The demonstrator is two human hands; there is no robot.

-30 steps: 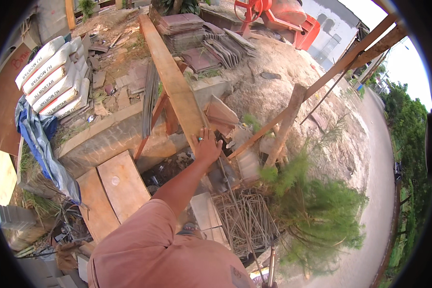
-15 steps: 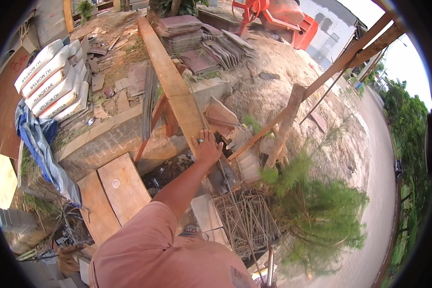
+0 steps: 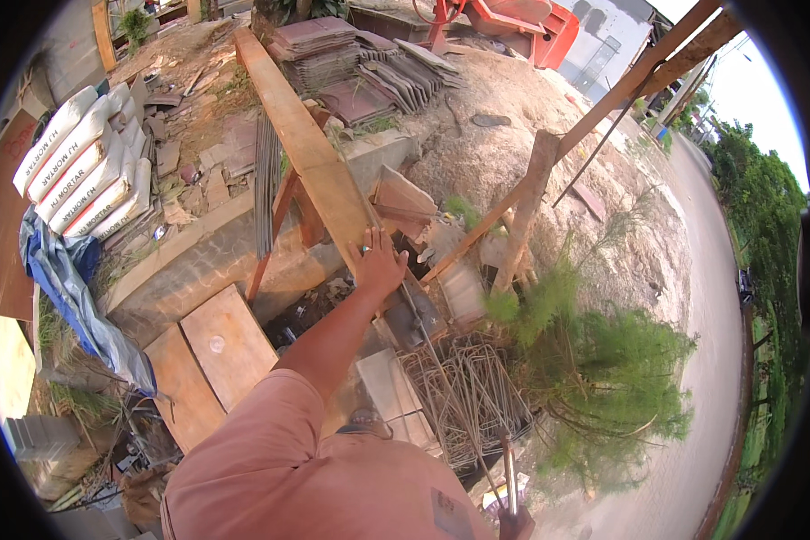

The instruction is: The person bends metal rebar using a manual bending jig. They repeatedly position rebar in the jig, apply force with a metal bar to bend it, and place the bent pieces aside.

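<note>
I see my left hand [image 3: 378, 263] spread flat, fingers open, palm pressed on the near end of the long wooden plank [image 3: 301, 144], which runs away over reddish trestle legs [image 3: 283, 220]. My right hand is out of view. Bent rebar stirrups [image 3: 463, 391] lie heaped below; mortar sacks [image 3: 85, 171] are stacked at the left on dirt ground.

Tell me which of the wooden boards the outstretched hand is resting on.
The long plank running up over the red trestle; the left hand lies flat on its near end. The two flat boards lie lower left, untouched.
</note>
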